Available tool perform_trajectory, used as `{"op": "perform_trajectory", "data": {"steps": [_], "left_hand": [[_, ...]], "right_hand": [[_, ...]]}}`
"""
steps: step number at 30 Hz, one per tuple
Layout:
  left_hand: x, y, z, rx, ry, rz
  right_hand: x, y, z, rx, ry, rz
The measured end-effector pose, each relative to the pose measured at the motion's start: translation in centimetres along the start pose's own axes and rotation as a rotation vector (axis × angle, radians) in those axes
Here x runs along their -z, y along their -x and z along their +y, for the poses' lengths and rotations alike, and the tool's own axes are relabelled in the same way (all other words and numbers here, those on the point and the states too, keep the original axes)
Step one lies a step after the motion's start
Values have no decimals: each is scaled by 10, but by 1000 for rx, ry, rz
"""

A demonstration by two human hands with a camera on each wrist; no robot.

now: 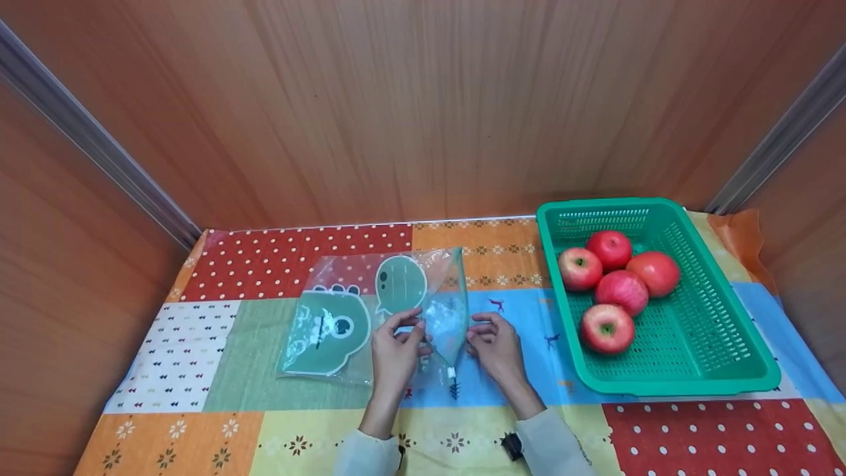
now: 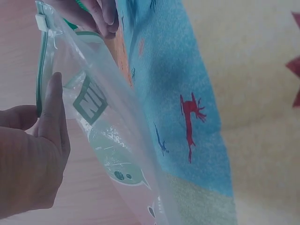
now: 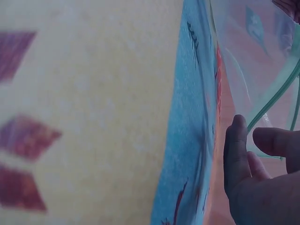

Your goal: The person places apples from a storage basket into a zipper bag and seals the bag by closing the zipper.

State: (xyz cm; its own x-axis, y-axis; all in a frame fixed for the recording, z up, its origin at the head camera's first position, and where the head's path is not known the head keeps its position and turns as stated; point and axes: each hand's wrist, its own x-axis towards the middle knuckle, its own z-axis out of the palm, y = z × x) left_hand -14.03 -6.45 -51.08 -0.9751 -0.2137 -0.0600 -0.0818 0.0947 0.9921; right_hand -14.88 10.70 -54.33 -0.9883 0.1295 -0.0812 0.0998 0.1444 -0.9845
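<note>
A clear zip bag (image 1: pixel 344 327) with a green cartoon dinosaur print lies on the patchwork cloth, its green-edged mouth spread apart toward the right. My left hand (image 1: pixel 398 344) pinches one lip of that mouth between thumb and fingers; in the left wrist view, the thumb and fingers (image 2: pixel 54 110) close over the green zip strip. At the opposite lip, my right hand (image 1: pixel 496 347) holds the green edge lightly with bent fingertips, as the right wrist view shows with the thumb (image 3: pixel 272 140) beside the strip. The white zip slider (image 1: pixel 452 372) sits at the near corner.
To the right stands a green plastic basket (image 1: pixel 714 344) with several red apples (image 1: pixel 621 293) grouped on its left side. The patchwork cloth (image 1: pixel 244 357) covers the table. Wood-grain panels (image 1: pixel 423 112) rise behind and at both sides.
</note>
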Motion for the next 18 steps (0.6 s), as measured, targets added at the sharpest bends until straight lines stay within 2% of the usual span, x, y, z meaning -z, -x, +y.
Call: {"op": "perform_trajectory", "data": {"steps": [8, 11, 18], "left_hand": [[0, 1, -1, 21, 5, -4], [0, 1, -1, 21, 10, -6], [1, 1, -1, 14, 39, -6]], "right_hand": [[11, 7, -5, 127, 174, 20], [15, 11, -9, 170, 224, 2], [25, 21, -18, 213, 302, -64]]}}
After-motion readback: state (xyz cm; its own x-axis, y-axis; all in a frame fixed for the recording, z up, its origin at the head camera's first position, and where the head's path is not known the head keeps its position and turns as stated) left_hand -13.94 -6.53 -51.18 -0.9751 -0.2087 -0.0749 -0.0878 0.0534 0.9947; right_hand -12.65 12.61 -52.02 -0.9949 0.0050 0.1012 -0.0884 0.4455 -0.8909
